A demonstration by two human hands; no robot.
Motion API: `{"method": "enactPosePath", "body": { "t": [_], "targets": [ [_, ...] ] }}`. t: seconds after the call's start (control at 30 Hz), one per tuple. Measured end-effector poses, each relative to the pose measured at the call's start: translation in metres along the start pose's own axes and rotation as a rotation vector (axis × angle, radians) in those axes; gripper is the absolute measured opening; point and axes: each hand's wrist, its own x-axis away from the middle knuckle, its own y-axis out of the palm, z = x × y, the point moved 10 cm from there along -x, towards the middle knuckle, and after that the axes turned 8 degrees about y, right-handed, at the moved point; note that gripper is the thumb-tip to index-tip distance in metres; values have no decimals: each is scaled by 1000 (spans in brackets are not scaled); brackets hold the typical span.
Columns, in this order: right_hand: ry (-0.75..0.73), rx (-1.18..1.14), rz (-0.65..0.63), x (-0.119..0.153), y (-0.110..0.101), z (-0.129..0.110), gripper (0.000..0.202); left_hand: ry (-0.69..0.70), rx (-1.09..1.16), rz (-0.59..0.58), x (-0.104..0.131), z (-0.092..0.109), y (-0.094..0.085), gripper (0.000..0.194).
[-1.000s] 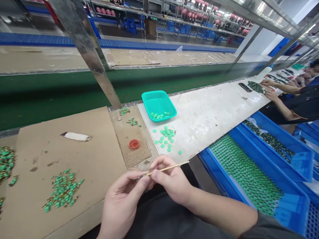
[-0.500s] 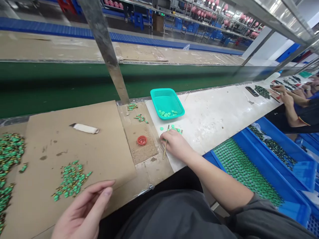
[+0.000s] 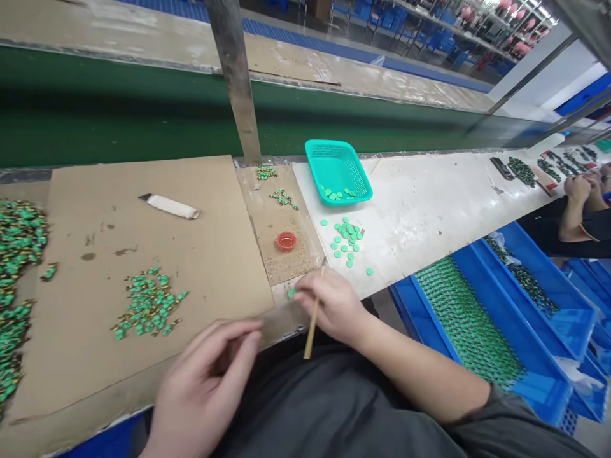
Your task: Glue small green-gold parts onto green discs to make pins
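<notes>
The right hand (image 3: 338, 306) pinched a green disc (image 3: 291, 293) and a stick (image 3: 311, 334). The left hand (image 3: 205, 378) hung loosely parted. Crowded fingers risked dropping the disc.

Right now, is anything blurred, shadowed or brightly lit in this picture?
Head view: the left hand looks slightly blurred; head view: a dark band, probably shadow, runs along the green panel; head view: the white tabletop looks brightly lit.

A dark charcoal shirt (image 3: 353, 407) spreads below and between the two grips, its matte cloth softly creased. Behind the right grip (image 3: 334, 308), past the bare forearm (image 3: 420, 369), a short sleeve (image 3: 510, 423) ends near the elbow (rather rumpled there). The left grip (image 3: 205, 381) is likewise bare.
</notes>
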Motion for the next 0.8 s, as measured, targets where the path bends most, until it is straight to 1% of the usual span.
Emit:
{"method": "enactPosePath", "body": {
  "t": [0.03,0.07,0.1,0.13,0.17,0.23,0.3,0.33,0.4,0.47,0.57,0.63,0.7,0.8],
  "targets": [
    [28,-78,80,-2,-13,2,40,157,-63,-56,-9,18,13,11],
    [58,-145,160,-5,-27,7,47,294,-140,-81,-16,33,24,9],
    [83,-184,226,-7,-40,11,54,387,-219,-96,-21,41,35,9],
    [95,-191,268,-11,-50,15,59,439,-292,-95,-26,45,43,10],
    [96,-184,289,-15,-57,17,61,459,-361,-86,-30,44,50,11],
    [97,-193,308,-27,-62,23,53,458,-463,-83,-36,38,61,10],
    [113,-248,291,-41,-57,30,40,465,-516,-104,-40,33,69,13],
    [118,-282,278,-49,-53,33,36,470,-519,-114,-42,32,71,14],
    [89,-311,267,-66,-45,31,37,470,-479,-132,-42,30,70,14],
    [24,-267,268,-82,-40,23,42,461,-408,-146,-40,29,65,12],
    [-43,-243,272,-98,-35,14,38,479,-367,-208,-29,28,62,22],
    [-34,-292,267,-102,-33,16,34,520,-403,-258,-20,27,64,29],
    [3,-308,278,-99,-31,21,36,574,-442,-290,-12,26,67,31],
    [32,-225,331,-89,-33,27,43,621,-484,-260,-7,25,67,33]
  ]
}}
